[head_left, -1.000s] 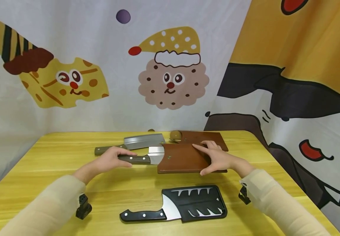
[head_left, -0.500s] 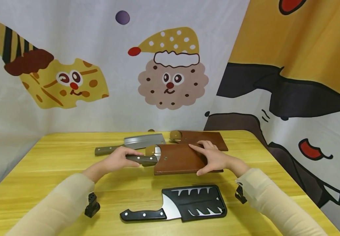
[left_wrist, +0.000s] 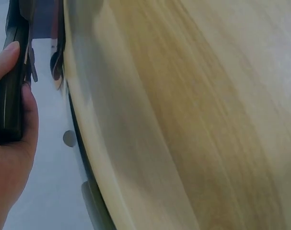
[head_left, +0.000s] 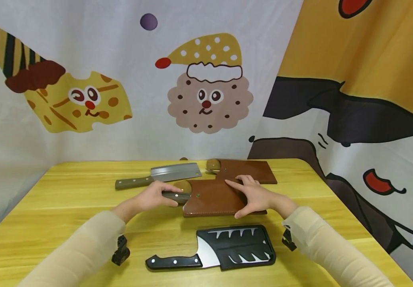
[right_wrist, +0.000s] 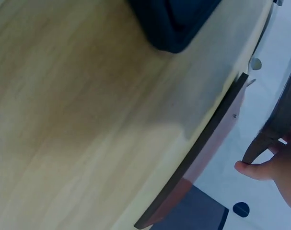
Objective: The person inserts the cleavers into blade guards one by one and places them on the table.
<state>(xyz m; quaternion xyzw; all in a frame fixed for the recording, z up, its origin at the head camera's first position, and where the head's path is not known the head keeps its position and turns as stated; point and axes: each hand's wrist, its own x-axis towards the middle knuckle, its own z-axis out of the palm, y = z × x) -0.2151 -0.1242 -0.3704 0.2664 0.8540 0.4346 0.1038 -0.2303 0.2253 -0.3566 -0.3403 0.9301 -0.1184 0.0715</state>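
Between my hands, just above the table, is a cleaver whose blade is hidden inside a brown leather sheath (head_left: pixel 210 198). My left hand (head_left: pixel 152 198) holds the cleaver by its dark riveted handle (head_left: pixel 176 197), with thumb and fingers on either side. My right hand (head_left: pixel 256 196) grips the sheath's closed end, thumb on the near edge and fingers at the far edge. A tan strap (head_left: pixel 183 185) shows behind the handle. In the left wrist view, the handle (left_wrist: pixel 12 91) lies within my left hand; in the right wrist view, the sheath (right_wrist: pixel 279 112) is seen edge-on.
A bare cleaver (head_left: pixel 176 172) lies at the back of the yellow wood-grain table (head_left: pixel 81 191). Beside it to the right lies another brown leather sheath (head_left: pixel 249 169). In front, a black-handled cleaver (head_left: pixel 174 262) wears a black blade guard (head_left: pixel 240 245). A printed curtain (head_left: pixel 149 119) hangs behind.
My left hand has moved right, pushing the cleaver deeper until its blade disappeared into the sheath. Sheath and right hand have shifted slightly left and lower.
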